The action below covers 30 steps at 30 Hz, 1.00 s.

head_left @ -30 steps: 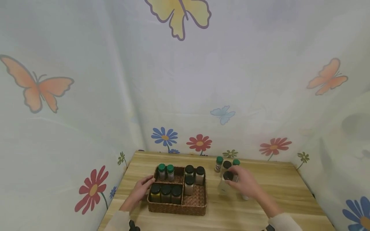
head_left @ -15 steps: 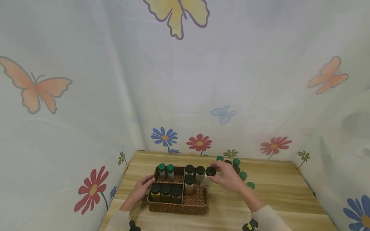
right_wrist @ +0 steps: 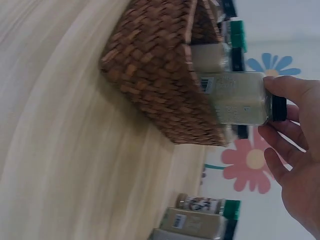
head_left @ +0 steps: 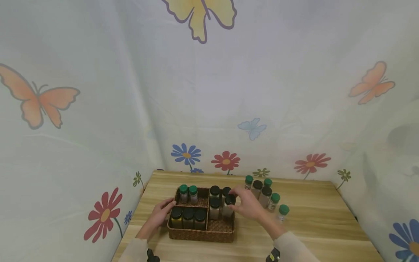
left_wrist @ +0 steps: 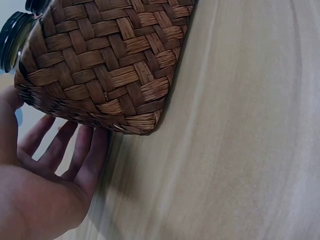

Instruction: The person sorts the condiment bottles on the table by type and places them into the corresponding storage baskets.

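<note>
A brown woven basket (head_left: 201, 235) with three compartments stands on the table. My left hand (head_left: 160, 214) rests against its left end; in the left wrist view its extended fingers (left_wrist: 92, 155) touch the woven wall. My right hand (head_left: 247, 204) pinches a clear spice jar by its black lid; the jar (right_wrist: 240, 97) holds pale powder. It is upright, its lower part inside the basket's right compartment, where several black-lidded jars (head_left: 214, 209) stand. Two green-capped jars (head_left: 193, 194) occupy the back left compartment, and three black-lidded jars (head_left: 188, 218) the front left one. The held jar's base is hidden.
Right of the basket, several loose jars stand on the wooden table (head_left: 314, 214): black-lidded ones (head_left: 265, 196) and green-capped ones (head_left: 274, 202). A fabric wall (head_left: 209, 91) printed with butterflies and flowers rises behind and on both sides.
My right hand has carried the black-lidded jar leftward from the loose group and lowered it into the basket's right compartment. The left hand has stayed at the basket's left end.
</note>
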Available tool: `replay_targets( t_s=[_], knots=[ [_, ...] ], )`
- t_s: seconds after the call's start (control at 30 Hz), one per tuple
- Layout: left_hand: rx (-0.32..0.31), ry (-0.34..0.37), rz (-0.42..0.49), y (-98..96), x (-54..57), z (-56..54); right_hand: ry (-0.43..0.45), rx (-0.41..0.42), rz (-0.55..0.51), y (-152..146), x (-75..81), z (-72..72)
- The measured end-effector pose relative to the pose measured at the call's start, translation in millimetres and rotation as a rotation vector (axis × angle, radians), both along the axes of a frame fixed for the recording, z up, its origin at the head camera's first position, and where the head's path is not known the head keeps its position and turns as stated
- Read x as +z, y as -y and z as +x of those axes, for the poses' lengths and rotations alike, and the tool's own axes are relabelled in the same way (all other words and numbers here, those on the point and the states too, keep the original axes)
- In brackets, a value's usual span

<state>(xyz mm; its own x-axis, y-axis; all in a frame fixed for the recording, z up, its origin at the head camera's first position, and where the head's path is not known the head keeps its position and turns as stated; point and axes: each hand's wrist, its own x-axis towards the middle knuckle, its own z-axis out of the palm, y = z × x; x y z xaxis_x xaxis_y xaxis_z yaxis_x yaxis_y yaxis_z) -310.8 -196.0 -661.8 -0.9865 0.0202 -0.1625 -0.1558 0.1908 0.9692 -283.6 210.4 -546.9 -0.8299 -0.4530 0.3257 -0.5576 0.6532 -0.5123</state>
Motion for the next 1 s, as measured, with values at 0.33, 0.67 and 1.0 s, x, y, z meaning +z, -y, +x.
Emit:
replay_targets(
  t_s=[0.33,0.67,1.0],
  knots=[
    [0.009,-0.015,-0.025,-4.2,8.3,2.3,-0.005,-0.005,0.044,3.1,-24.1,-5.2],
    [0.043,-0.052,-0.065,-7.5,12.4,0.7,-0.047,-0.04,0.09,7.9,-38.6,-7.0],
    [0.059,-0.063,-0.06,-12.4,14.8,-0.7,-0.058,-0.094,0.076,11.7,-51.2,-4.5]
  ],
)
